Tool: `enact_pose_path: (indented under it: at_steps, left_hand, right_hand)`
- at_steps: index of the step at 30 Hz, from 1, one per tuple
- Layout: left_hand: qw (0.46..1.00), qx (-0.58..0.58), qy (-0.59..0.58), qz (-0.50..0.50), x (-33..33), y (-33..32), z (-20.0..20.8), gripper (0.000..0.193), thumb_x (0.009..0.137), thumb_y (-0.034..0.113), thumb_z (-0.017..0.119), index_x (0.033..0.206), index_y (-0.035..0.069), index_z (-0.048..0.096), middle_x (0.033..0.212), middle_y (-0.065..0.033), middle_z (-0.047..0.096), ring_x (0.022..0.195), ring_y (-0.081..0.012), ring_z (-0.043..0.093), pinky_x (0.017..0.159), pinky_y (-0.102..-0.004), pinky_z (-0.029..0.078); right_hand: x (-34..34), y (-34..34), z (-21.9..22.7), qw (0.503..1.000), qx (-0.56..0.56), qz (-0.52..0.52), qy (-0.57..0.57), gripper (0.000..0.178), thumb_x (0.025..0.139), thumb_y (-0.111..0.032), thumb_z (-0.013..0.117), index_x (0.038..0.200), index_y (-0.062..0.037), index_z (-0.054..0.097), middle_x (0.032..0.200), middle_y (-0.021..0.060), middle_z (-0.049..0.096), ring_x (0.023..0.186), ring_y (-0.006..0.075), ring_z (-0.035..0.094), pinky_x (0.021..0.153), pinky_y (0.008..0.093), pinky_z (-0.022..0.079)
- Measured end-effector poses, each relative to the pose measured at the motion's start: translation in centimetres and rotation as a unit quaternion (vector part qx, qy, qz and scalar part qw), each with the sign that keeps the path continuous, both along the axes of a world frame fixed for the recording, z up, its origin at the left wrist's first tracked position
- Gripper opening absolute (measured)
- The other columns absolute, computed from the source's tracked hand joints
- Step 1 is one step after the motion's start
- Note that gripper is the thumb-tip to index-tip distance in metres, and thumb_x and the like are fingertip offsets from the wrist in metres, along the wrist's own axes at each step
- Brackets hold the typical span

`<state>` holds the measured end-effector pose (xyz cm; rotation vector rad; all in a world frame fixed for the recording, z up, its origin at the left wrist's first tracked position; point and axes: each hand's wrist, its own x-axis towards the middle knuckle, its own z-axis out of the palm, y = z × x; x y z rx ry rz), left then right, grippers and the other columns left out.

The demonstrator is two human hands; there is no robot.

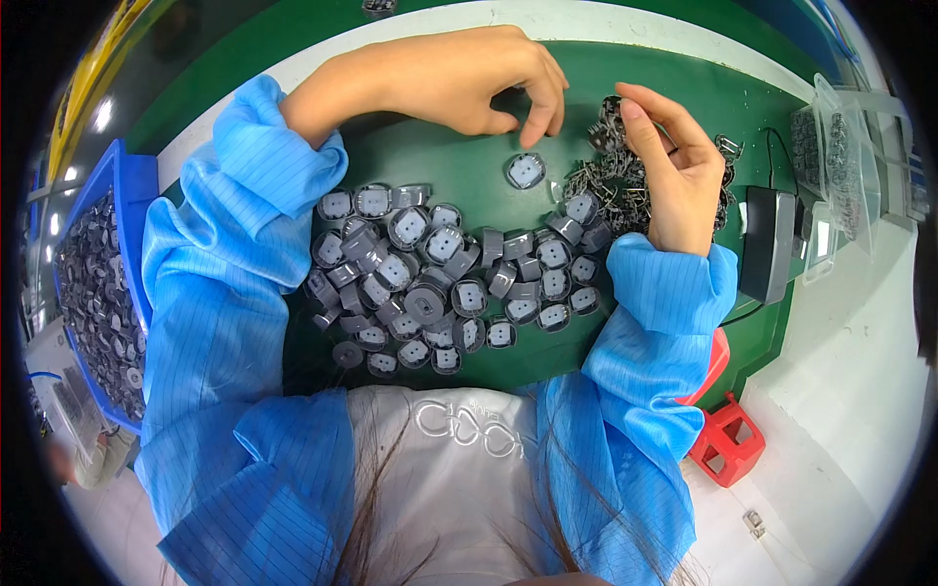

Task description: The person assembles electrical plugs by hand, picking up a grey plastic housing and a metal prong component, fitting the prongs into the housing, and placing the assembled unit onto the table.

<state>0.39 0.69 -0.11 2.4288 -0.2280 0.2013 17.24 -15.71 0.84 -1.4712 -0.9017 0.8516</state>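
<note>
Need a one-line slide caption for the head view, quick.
Left hand hovers over a lone grey round part; right hand picks at metal clips.

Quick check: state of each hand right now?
Left hand: fingers curled down, tips just above a single round grey plastic part; grip cannot be told.
Right hand: partly open, resting on the pile of small metal clips.

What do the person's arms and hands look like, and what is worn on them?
Both arms wear loose, bright blue sleeves of a thin fabric with fine stripes, gathered at the cuffs above the wrists. The left sleeve and the right sleeve look alike. The left hand and the right hand are bare: no gloves, rings or watch are visible. No cables or markings show on the sleeves.
</note>
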Motion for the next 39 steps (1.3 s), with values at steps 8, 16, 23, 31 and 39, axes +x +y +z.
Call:
enact_pose_path:
  at_steps: [8, 16, 23, 31, 39]
  left_hand:
    - [0.969, 0.081, -0.041, 0.230, -0.5, -1.2, 0.9, 0.040, 0.065, 0.005, 0.081, 0.099, 0.005, 0.060, 0.101, -0.0072, 0.062, 0.101, -0.0288, 0.060, 0.088, -0.0380, 0.050]
    - [0.976, -0.106, 0.033, 0.189, -0.3, -1.1, 1.5, 0.039, 0.072, 0.007, 0.080, 0.105, 0.004, 0.062, 0.102, -0.0058, 0.063, 0.088, -0.0211, 0.060, 0.069, -0.0294, 0.049]
    - [0.933, -0.265, 0.093, 0.223, -0.3, -2.1, 4.6, 0.031, 0.071, -0.001, 0.082, 0.097, -0.003, 0.065, 0.089, -0.0090, 0.069, 0.078, -0.0096, 0.066, 0.068, -0.0210, 0.055]
    - [0.961, -0.192, -0.185, 0.067, -0.3, -2.5, 3.0, 0.029, 0.074, -0.001, 0.081, 0.095, -0.006, 0.062, 0.090, -0.0128, 0.069, 0.084, -0.0156, 0.070, 0.070, -0.0248, 0.059]
    - [0.956, -0.239, -0.090, 0.142, 0.0, -3.1, 3.2, 0.026, 0.073, -0.002, 0.081, 0.091, -0.007, 0.063, 0.088, -0.0125, 0.069, 0.083, -0.0160, 0.071, 0.070, -0.0249, 0.059]
  right_hand:
    - [-0.7, 0.1, 0.7, 0.994, 0.055, -0.061, -0.077, 0.020, 0.093, -0.003, 0.061, 0.110, -0.0050, 0.071, 0.093, 0.0045, 0.063, 0.075, 0.0088, 0.059, 0.068, 0.0234, 0.048]
    - [-0.3, -0.1, 0.6, 0.996, 0.033, 0.080, 0.033, 0.021, 0.091, 0.002, 0.060, 0.110, 0.0038, 0.068, 0.099, 0.0066, 0.059, 0.081, 0.0155, 0.064, 0.079, 0.0278, 0.055]
    - [-0.7, 0.1, 0.4, 0.986, 0.124, -0.013, -0.114, 0.015, 0.083, 0.003, 0.073, 0.097, 0.0030, 0.072, 0.104, 0.0107, 0.066, 0.090, 0.0159, 0.065, 0.079, 0.0258, 0.054]
    - [-2.5, 0.1, 0.7, 0.983, 0.098, -0.071, -0.136, 0.013, 0.077, 0.002, 0.077, 0.090, -0.0003, 0.074, 0.088, 0.0081, 0.071, 0.079, 0.0136, 0.067, 0.070, 0.0253, 0.054]
    - [-2.7, 0.2, -0.1, 0.935, 0.167, -0.091, -0.301, 0.015, 0.073, 0.003, 0.079, 0.086, -0.0020, 0.073, 0.082, 0.0094, 0.072, 0.071, 0.0169, 0.069, 0.059, 0.0270, 0.055]
